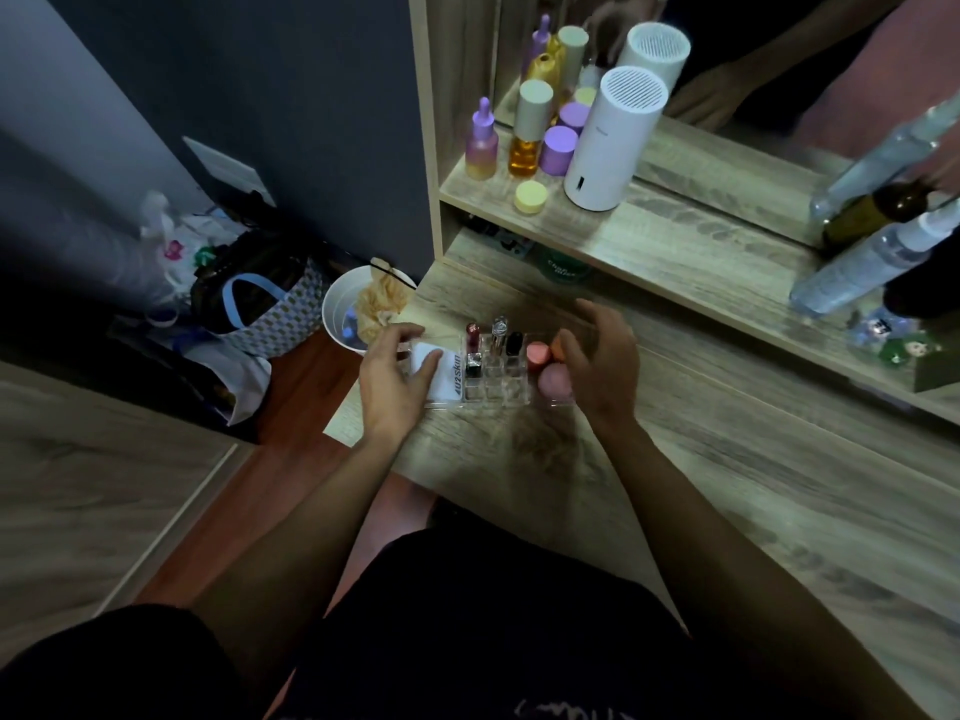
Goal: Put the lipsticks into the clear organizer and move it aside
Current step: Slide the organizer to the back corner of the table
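Note:
The clear organizer (493, 389) sits on the wooden desk near its left edge. Several lipsticks stand upright in its slots: a dark red one (471, 337), a silver one (499, 330), a black one (514, 343) and a pink-capped one (537, 354). A white box (439, 374) with dark lettering lies in its left part. My left hand (395, 371) rests at the organizer's left end, fingers on the white box. My right hand (597, 356) curls over the right end, fingers apart, touching the pink-capped lipstick's side; a firm grip is not clear.
On the shelf (675, 241) behind stand purple and amber bottles (524, 142), a yellow jar (531, 196), a white cylinder (613, 142) and a mirror. Clear bottles (862, 267) lean at right. On the floor to the left are a white bin (353, 309) and a patterned bag (270, 314).

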